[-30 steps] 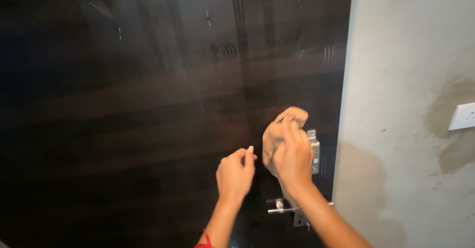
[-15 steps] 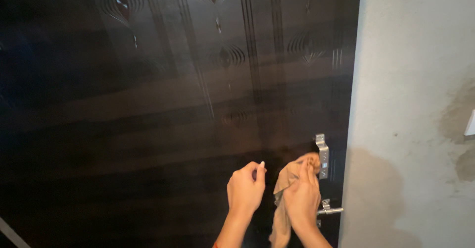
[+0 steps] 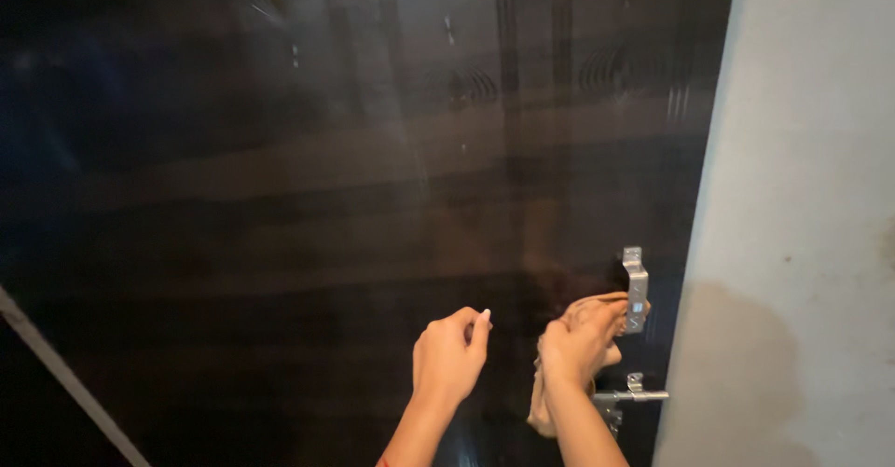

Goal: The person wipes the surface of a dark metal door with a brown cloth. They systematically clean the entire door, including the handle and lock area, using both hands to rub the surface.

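The right hand (image 3: 580,344) is clenched around a tan cloth (image 3: 550,374), which is pressed against the dark wooden door (image 3: 326,197) just left of the metal latch plate (image 3: 635,288); a loose tail of the cloth hangs below the fist. The left hand (image 3: 449,360) is held beside it, loosely curled with the forefinger raised, grasping nothing and close to the door surface, though contact cannot be told.

Below the right hand a metal lever handle (image 3: 634,396) is seen, with the cloth's hanging end near it. As a judgement, the loose tail could be snagged on the handle or on the latch plate's edge if the cloth is dragged past them, and the knuckles could be scraped against the plate's corner. The glossy door could be left streaked where the bunched cloth is pressed unevenly.

To the right a grey plastered wall (image 3: 802,197) is met by the door's edge. No containers are shown, so no contents can be reported.
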